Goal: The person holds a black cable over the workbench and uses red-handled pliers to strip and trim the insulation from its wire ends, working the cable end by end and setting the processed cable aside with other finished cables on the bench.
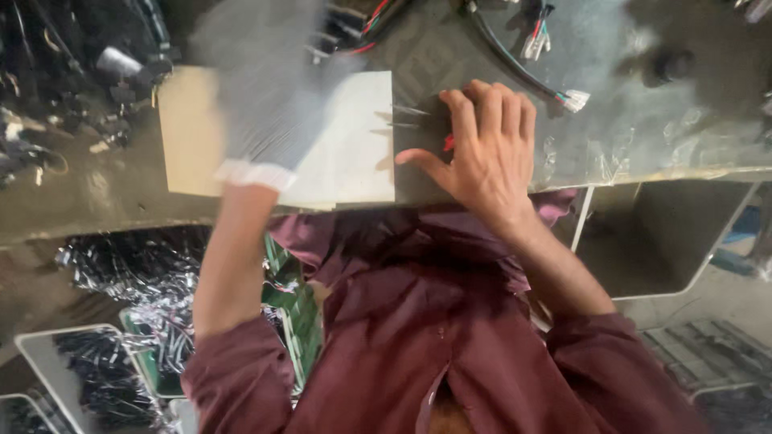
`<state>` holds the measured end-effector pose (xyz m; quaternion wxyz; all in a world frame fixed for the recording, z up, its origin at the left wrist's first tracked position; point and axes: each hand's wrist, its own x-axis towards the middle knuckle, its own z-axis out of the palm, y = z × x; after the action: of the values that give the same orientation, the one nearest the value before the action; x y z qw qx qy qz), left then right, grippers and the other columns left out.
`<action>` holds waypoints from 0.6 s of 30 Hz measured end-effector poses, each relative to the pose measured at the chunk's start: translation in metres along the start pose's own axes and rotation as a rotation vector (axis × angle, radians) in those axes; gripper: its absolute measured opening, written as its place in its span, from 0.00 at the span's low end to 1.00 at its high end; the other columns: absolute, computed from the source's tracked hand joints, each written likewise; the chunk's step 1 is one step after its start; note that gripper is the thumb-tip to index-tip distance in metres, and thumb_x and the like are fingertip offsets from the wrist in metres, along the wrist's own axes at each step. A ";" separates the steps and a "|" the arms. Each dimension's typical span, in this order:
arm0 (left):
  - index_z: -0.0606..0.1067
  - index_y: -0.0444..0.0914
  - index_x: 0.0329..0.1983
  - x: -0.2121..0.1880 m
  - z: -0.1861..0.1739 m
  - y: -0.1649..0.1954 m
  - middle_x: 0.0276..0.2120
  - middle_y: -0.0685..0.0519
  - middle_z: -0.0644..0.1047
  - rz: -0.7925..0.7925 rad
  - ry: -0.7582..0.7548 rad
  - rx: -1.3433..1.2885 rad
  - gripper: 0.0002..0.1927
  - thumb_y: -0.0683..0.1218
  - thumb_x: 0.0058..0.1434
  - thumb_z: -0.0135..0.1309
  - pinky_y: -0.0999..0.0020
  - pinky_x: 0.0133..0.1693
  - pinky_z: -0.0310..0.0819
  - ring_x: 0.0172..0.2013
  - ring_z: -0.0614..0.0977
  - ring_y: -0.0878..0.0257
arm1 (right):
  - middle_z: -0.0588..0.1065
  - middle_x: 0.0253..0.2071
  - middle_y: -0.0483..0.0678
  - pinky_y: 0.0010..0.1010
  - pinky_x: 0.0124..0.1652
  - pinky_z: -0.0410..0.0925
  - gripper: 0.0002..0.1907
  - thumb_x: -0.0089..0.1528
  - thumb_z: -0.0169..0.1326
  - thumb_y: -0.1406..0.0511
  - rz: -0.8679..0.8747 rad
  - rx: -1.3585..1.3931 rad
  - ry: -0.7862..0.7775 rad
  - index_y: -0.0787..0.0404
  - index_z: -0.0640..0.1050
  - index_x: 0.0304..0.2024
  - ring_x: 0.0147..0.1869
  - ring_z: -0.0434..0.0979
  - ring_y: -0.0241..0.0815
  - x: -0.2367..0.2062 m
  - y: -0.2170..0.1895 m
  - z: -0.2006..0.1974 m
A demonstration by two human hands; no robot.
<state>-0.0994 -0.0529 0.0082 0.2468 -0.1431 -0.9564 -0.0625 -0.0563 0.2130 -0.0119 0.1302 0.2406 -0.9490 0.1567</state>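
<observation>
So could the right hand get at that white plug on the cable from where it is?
Probably yes: the right hand lies flat on the bench, and the white plug sits just beyond its fingers with nothing between them.

— What sort of place is shown?
— A wiring workshop: a worn metal workbench [643, 137] is seen, wire harnesses [555, 60] strewn on it, bins of black cables [104, 386] kept below it.

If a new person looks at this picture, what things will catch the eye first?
Probably the left hand, a grey motion-blurred shape with a white cuff over the pale board at the bench edge. Next, the right hand, spread flat on the grey bench, something red under its fingers. Behind it lies a black cable with a white plug.
</observation>
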 end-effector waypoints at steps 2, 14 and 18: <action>0.78 0.45 0.52 0.020 0.028 0.008 0.34 0.46 0.80 -0.045 -0.222 -0.058 0.18 0.58 0.64 0.61 0.47 0.30 0.73 0.30 0.81 0.45 | 0.69 0.57 0.53 0.48 0.60 0.60 0.41 0.62 0.67 0.39 0.039 0.057 -0.026 0.61 0.73 0.60 0.60 0.67 0.56 -0.001 0.003 0.001; 0.73 0.33 0.53 -0.024 -0.069 0.063 0.44 0.49 0.78 -0.060 -0.452 -1.359 0.15 0.50 0.73 0.55 0.69 0.47 0.74 0.45 0.79 0.62 | 0.74 0.49 0.51 0.38 0.55 0.69 0.33 0.71 0.46 0.42 0.313 1.667 -0.031 0.62 0.68 0.62 0.54 0.74 0.46 0.005 -0.006 -0.032; 0.75 0.33 0.54 -0.072 -0.062 0.084 0.36 0.54 0.76 -0.658 -0.508 -1.808 0.16 0.49 0.71 0.54 0.70 0.39 0.69 0.36 0.74 0.68 | 0.74 0.29 0.48 0.39 0.40 0.67 0.21 0.81 0.43 0.52 0.372 2.260 0.145 0.64 0.72 0.47 0.32 0.73 0.47 0.009 -0.028 -0.040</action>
<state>0.0143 -0.0024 0.0313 -0.1967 -0.0143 -0.5656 -0.8008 -0.0430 0.2005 0.0341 -0.1311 0.0664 -0.2773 0.9495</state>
